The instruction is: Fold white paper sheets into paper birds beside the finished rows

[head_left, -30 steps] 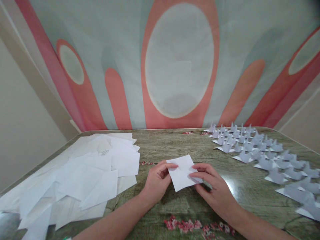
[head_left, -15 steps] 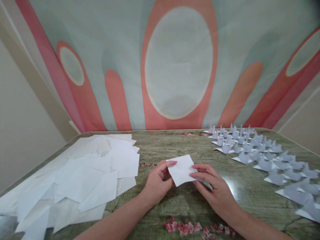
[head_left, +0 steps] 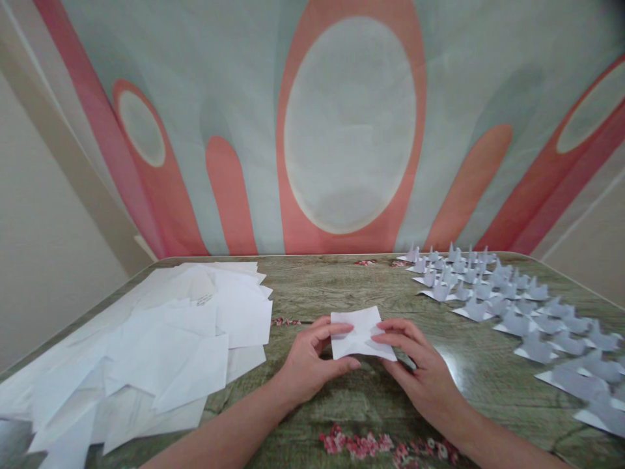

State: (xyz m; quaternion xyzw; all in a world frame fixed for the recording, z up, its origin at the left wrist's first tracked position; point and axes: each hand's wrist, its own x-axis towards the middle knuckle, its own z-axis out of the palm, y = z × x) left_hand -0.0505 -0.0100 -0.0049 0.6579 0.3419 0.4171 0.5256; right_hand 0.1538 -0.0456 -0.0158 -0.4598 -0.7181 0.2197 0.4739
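Observation:
A small white sheet of paper [head_left: 360,335] is held above the table between both hands, its sides dipping inward and its corners spread. At its left edge, my left hand [head_left: 317,352] grips it with fingers on top and the thumb low at the near edge. My right hand [head_left: 417,358] pinches the right side, fingertips on the upper face and the thumb hidden underneath. Rows of folded white paper birds [head_left: 512,319] stand to the right of my right hand. Left of my left hand lies a spread pile of loose white paper [head_left: 166,345].
The table [head_left: 312,280] has a wood-grain top with pink blossom prints [head_left: 366,444] near the front. Behind its far edge rises a wall covering [head_left: 258,130] with coral shapes and pale ovals. Dark writing marks one sheet in the pile.
The paper has turned so its edges lie more level, and its sides now bend inward. My left thumb has moved out along the near edge. My right hand stays nearly in place.

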